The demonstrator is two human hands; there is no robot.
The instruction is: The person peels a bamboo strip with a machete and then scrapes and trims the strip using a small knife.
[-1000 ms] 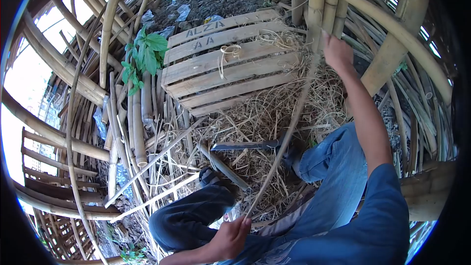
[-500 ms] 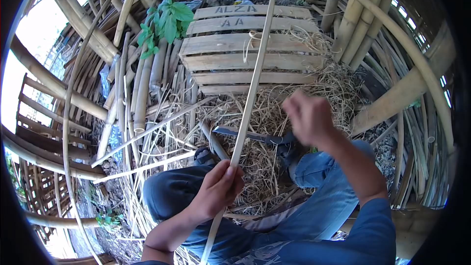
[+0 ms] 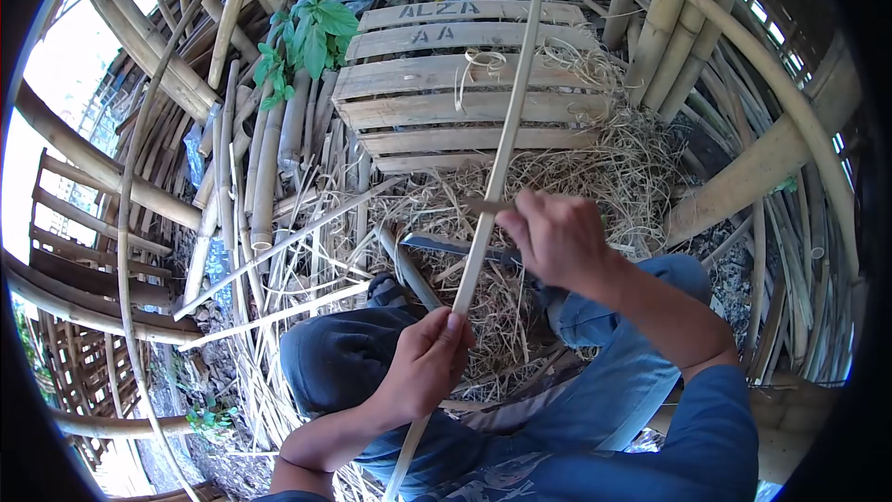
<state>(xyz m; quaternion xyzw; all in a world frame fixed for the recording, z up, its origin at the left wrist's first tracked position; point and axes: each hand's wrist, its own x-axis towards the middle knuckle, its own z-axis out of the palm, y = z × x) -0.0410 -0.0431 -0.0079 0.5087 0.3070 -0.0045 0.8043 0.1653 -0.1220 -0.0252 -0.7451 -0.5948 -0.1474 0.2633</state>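
The left hand [image 3: 429, 363] is gripping a pale strip [image 3: 505, 149], slanting from near left to far right. The right hand [image 3: 562, 244] is clenching a small flat tool [image 3: 485, 206] across it. A far crate [image 3: 400, 80] is reading "ALZA" and "AA".

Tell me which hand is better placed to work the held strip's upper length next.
Probably the right hand: it holds a small blade-like tool across the pale strip. The left hand grips the strip lower down, so it seems better placed to steady it.
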